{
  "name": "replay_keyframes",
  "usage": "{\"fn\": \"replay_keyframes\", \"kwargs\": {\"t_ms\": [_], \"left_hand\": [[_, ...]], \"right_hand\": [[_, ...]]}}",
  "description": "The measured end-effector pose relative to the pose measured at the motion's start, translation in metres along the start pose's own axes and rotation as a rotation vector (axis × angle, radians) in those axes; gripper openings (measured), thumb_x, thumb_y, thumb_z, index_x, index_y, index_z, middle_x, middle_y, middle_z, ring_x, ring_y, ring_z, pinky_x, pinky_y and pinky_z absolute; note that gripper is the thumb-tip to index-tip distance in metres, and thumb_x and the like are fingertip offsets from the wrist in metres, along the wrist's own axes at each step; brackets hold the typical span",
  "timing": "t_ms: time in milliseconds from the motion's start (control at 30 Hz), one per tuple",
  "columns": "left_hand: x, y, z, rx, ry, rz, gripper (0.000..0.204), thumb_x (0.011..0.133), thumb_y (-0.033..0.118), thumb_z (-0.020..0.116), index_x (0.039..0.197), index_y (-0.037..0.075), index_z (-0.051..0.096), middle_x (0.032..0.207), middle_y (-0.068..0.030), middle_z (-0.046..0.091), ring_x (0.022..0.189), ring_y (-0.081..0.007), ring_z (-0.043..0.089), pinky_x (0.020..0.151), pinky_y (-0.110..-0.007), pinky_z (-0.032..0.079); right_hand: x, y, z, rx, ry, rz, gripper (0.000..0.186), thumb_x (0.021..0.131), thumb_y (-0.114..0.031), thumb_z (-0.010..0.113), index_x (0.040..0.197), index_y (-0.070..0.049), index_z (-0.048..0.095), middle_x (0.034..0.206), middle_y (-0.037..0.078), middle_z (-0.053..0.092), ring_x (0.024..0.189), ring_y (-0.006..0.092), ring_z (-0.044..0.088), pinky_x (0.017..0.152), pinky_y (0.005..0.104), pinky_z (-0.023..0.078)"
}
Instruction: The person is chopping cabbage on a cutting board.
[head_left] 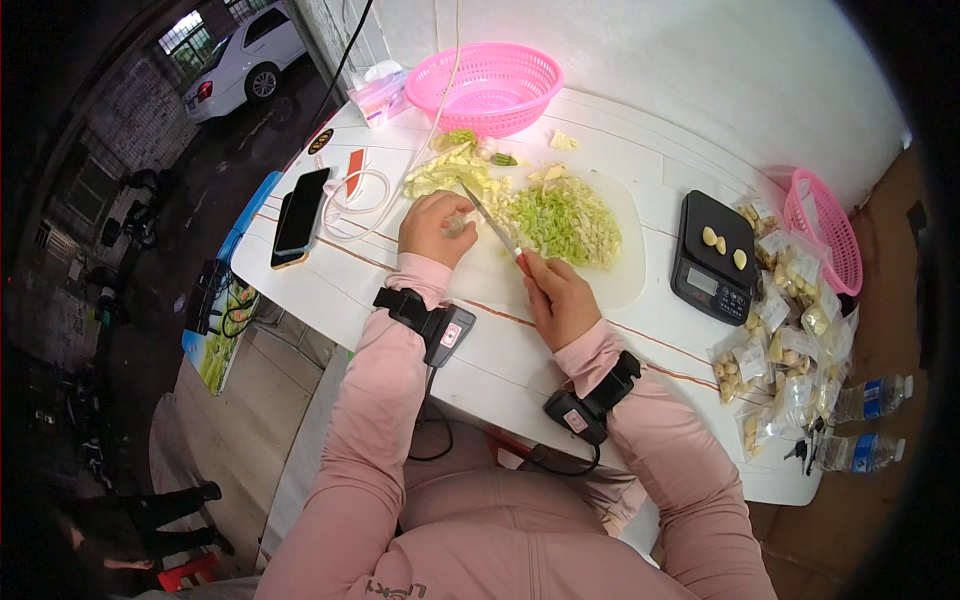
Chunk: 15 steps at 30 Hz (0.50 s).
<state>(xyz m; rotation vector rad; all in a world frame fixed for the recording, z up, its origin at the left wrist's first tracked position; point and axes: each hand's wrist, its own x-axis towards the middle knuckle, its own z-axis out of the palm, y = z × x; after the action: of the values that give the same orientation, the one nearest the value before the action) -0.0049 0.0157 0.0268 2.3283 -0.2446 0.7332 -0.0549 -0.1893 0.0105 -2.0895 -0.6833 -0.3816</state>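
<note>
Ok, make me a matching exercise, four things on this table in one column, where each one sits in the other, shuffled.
Things:
1. knife
2. phone
3. garlic cloves
4. chopped cabbage

Places:
A. on the black scale
B. on the cutting board
C. in the right hand
D. at the table's left edge

Pairs: 1-C, 2-D, 3-A, 4-B
</note>
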Motion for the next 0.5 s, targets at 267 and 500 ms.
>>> {"fn": "replay_keyframes", "kwargs": {"t_ms": [267, 500], "left_hand": [[0.000, 0.002, -0.003, -0.011, -0.007, -0.006, 0.020, 0.068, 0.002, 0.070, 0.087, 0.006, 0.065, 0.088, -0.0036, 0.065, 0.079, -0.0178, 0.061, 0.063, -0.028, 0.051], [-0.001, 0.007, 0.004, 0.087, 0.057, 0.202, 0.019, 0.068, 0.003, 0.069, 0.086, 0.007, 0.065, 0.087, -0.0036, 0.064, 0.080, -0.0195, 0.059, 0.063, -0.029, 0.049]], "right_hand": [[0.005, -0.009, -0.001, -0.035, -0.035, 0.053, 0.030, 0.089, -0.007, 0.054, 0.119, -0.002, 0.054, 0.085, 0.019, 0.056, 0.071, 0.0375, 0.057, 0.062, 0.0416, 0.047], [0.001, 0.001, 0.003, -0.059, -0.036, 0.060, 0.024, 0.090, -0.006, 0.054, 0.112, 0.000, 0.058, 0.076, 0.020, 0.055, 0.064, 0.0377, 0.055, 0.058, 0.0413, 0.044]]}}
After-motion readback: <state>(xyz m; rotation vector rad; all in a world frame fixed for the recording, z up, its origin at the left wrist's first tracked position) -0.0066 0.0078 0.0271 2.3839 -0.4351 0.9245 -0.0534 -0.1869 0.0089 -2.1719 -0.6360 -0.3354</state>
